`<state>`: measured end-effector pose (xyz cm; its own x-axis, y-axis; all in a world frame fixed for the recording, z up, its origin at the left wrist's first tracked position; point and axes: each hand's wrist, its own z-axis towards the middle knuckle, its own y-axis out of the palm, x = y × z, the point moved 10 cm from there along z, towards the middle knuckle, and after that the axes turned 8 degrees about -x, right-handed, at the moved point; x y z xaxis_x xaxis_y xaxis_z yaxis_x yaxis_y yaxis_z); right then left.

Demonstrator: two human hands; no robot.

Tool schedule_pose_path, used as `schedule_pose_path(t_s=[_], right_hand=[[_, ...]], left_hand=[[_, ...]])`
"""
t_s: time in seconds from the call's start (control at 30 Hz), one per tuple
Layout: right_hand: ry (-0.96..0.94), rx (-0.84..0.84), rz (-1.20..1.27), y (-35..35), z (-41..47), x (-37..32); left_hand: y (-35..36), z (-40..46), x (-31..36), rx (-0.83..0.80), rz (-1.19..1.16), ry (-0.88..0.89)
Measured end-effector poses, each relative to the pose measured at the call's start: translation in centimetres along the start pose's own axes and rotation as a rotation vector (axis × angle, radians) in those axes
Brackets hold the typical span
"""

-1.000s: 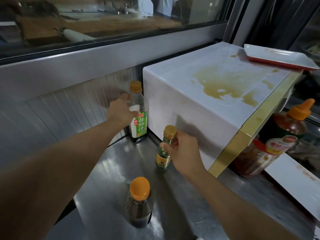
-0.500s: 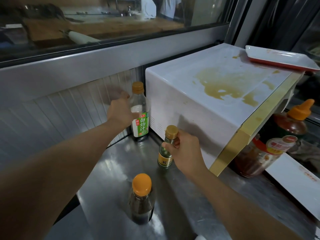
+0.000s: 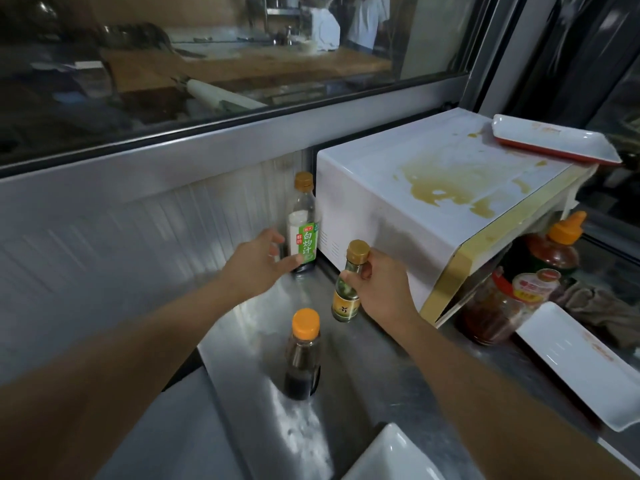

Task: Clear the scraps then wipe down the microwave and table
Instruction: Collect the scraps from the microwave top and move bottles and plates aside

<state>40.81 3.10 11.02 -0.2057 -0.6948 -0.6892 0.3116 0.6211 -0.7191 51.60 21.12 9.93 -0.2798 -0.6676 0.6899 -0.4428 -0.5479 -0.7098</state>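
The bench (image 3: 363,382) was being cleared of bottles so the wiping could start, or so it looked. The right hand (image 3: 379,289) pinched the small gold-capped bottle (image 3: 346,292) by its neck, fingers curled just under the cap, the bottle tilted and apparently lifted a touch off the steel, right beside the microwave's side wall. The left hand (image 3: 258,261) was at the tall green-labelled bottle (image 3: 303,225) in the corner between the back panel and the microwave (image 3: 408,202). Its fingers were spread and only loosely bent, thumb and fingertips at the bottle's lower part, more touching than gripping. That bottle stood upright on the bench.

Nearer the camera the dark sauce bottle with the orange cap (image 3: 303,355) stood alone, untouched. The microwave top carried a broad brownish spill (image 3: 450,183), not yet wiped, and a red-rimmed white tray (image 3: 554,143) lay over its far corner. Beyond the microwave stood a red-lidded jar (image 3: 498,306) and an orange-nozzled squeeze bottle (image 3: 554,247), with a white rectangular dish (image 3: 581,368) at the bench's right edge.

No cloth was in either hand, so my judgement was that wiping was some way off. The next move called for carrying the small bottle clear without knocking the microwave wall, and the left hand would need a proper wrap round the tall bottle before any lift, since it stood tight in that corner.
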Motion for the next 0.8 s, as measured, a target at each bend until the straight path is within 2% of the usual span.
schedule_pose_path(t_s=[0.13, 0.27, 0.4, 0.57, 0.73, 0.8], right_hand=[[-0.014, -0.006, -0.008, -0.7, -0.9, -0.8], [-0.022, 0.002, 0.006, -1.0, -2.0, -1.2], [-0.019, -0.009, 0.016, -0.9, -2.9, -1.2], [-0.010, -0.030, 0.019, -0.5, -3.6, -0.8], [-0.012, -0.032, 0.016, -0.4, -3.9, -0.2], [-0.006, -0.038, 0.009, -0.1, -3.8, 0.1]], left_hand=[[0.7, -4.8, 2.0, -0.043, -0.024, 0.039], [2.4, -8.4, 2.8, -0.110, -0.145, 0.049], [4.6, -9.9, 1.9, -0.159, 0.014, 0.010], [5.6, -10.0, 1.1, -0.086, 0.114, -0.052], [4.7, -9.9, 1.4, 0.088, 0.155, -0.059], [4.6, -9.8, 1.6, 0.109, 0.167, -0.052]])
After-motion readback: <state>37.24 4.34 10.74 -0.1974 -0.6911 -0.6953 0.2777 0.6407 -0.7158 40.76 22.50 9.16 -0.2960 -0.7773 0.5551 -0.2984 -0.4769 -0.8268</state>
